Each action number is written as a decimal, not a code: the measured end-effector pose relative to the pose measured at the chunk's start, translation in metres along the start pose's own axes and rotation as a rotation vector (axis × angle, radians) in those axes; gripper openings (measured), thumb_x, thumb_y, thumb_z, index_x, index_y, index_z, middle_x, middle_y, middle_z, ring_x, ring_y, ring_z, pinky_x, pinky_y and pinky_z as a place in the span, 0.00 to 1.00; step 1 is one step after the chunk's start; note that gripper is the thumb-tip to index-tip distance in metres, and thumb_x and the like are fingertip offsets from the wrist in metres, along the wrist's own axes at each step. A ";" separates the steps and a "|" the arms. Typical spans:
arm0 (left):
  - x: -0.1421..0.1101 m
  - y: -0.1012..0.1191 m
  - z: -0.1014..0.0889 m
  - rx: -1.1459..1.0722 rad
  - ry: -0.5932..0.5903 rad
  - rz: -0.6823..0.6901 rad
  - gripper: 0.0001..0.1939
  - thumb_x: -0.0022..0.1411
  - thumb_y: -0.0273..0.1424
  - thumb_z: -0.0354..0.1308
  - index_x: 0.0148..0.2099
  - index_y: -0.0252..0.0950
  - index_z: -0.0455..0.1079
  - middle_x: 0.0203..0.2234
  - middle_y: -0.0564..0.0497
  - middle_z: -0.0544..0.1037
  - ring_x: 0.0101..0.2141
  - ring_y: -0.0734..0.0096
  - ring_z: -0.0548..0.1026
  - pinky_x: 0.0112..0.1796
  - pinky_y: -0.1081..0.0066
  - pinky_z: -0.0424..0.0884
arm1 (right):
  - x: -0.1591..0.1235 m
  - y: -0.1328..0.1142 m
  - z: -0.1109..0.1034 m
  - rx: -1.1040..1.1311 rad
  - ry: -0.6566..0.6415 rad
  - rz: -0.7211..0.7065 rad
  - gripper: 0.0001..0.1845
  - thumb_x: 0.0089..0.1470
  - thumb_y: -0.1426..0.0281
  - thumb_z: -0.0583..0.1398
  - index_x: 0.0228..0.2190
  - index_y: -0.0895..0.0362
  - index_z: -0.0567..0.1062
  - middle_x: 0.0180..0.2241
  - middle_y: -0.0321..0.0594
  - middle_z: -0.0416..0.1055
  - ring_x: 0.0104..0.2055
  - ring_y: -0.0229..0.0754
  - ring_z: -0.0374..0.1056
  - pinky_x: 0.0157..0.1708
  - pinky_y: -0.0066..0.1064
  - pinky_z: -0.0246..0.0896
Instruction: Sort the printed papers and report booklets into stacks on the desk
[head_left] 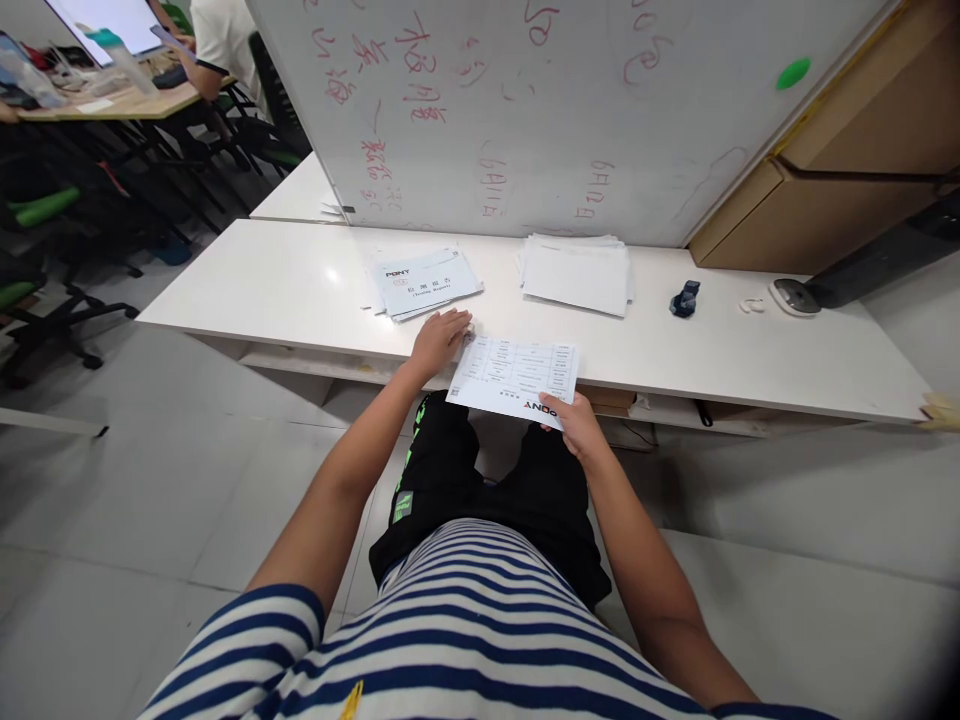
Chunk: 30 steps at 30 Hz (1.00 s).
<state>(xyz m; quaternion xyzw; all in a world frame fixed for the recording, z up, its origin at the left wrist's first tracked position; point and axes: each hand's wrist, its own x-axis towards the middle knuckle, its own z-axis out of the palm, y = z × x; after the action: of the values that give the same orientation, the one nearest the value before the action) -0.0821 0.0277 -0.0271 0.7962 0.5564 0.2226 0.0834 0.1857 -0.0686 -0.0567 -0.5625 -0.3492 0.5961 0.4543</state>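
My right hand (576, 422) grips a printed sheet of paper (510, 375) by its near right corner, thumb on top. The sheet bears a table and an upside-down PONY logo, and it extends over the table's front edge. At the sheet's far left corner, my left hand (441, 342) rests with its fingers stretched out; whether they touch the paper is hard to tell. Just beyond that hand lies a stack of printed reports (427, 282) with a PONY cover. Farther right sits a second paper stack (576, 275), its top side blank.
A whiteboard (487, 110) with red writing stands along the back of the white table (247, 280). Toward the right are a dark blue strap-like item (685, 298), white earbuds (751, 306), a computer mouse (795, 297) and cardboard boxes (787, 215). Another person (225, 50) sits at the far left.
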 end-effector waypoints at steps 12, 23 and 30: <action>0.000 -0.003 0.003 -0.008 0.031 0.024 0.20 0.68 0.30 0.47 0.60 0.42 0.67 0.58 0.50 0.70 0.60 0.63 0.63 0.61 0.55 0.54 | 0.001 -0.001 0.004 -0.006 0.010 0.009 0.20 0.35 0.64 0.68 0.33 0.60 0.75 0.35 0.44 0.77 0.25 0.39 0.67 0.15 0.29 0.59; 0.000 -0.002 0.004 -0.025 0.009 0.015 0.21 0.67 0.29 0.46 0.59 0.45 0.67 0.58 0.52 0.70 0.61 0.62 0.63 0.61 0.52 0.53 | 0.003 0.001 0.004 0.010 0.023 0.019 0.20 0.37 0.64 0.68 0.34 0.58 0.75 0.36 0.43 0.77 0.26 0.40 0.68 0.14 0.28 0.59; 0.000 -0.004 0.006 -0.034 -0.002 0.016 0.20 0.68 0.29 0.46 0.58 0.46 0.67 0.57 0.53 0.70 0.60 0.63 0.62 0.62 0.53 0.52 | 0.005 0.003 0.002 0.004 0.038 0.026 0.21 0.37 0.64 0.69 0.35 0.60 0.76 0.37 0.45 0.78 0.27 0.42 0.70 0.15 0.28 0.61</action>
<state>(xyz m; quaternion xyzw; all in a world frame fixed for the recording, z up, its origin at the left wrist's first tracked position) -0.0831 0.0298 -0.0338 0.7993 0.5460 0.2320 0.0956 0.1831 -0.0647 -0.0610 -0.5772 -0.3318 0.5917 0.4545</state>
